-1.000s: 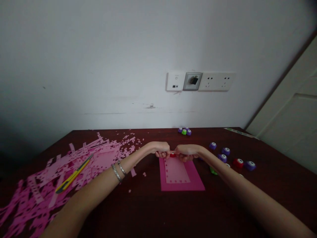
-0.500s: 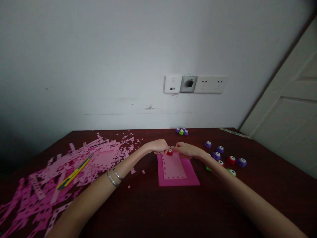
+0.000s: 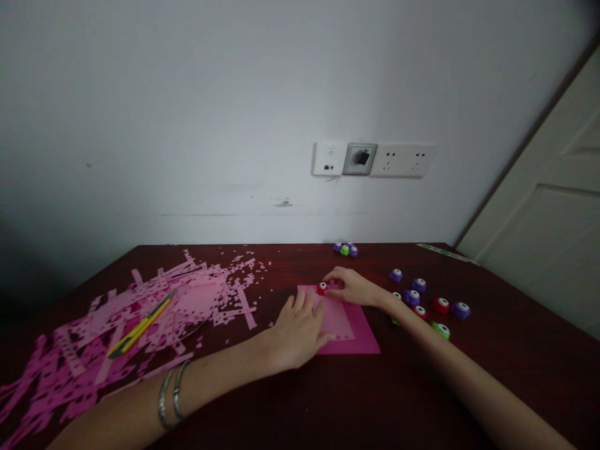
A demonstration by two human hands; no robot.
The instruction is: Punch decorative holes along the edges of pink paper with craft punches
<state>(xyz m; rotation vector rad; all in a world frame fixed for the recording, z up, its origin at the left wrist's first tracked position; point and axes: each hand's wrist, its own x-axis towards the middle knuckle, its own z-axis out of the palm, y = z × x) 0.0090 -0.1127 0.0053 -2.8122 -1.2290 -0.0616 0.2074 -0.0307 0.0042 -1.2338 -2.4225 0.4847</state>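
A light pink paper sheet (image 3: 340,322) with small punched shapes along its edge lies on a larger magenta sheet (image 3: 368,337). My left hand (image 3: 297,328) rests over the left part of both sheets, fingers spread, and hides much of the punched border. At the top edge of the light pink sheet sits a small red craft punch (image 3: 322,288). The thumb and forefinger of my right hand (image 3: 352,287) curve around this punch from the right.
Pink paper scraps (image 3: 197,300) cover the table's left side, with a yellow utility knife (image 3: 143,325) on top. Purple, red and green punches (image 3: 440,305) stand at the right. A smaller cluster of punches (image 3: 345,250) is near the wall, and a ruler-like strip (image 3: 447,252) lies at the back right.
My left hand has left the red punch and come down towards me, opening flat over the sheets. My right hand has stayed at the punch, its fingers now curved around its side.
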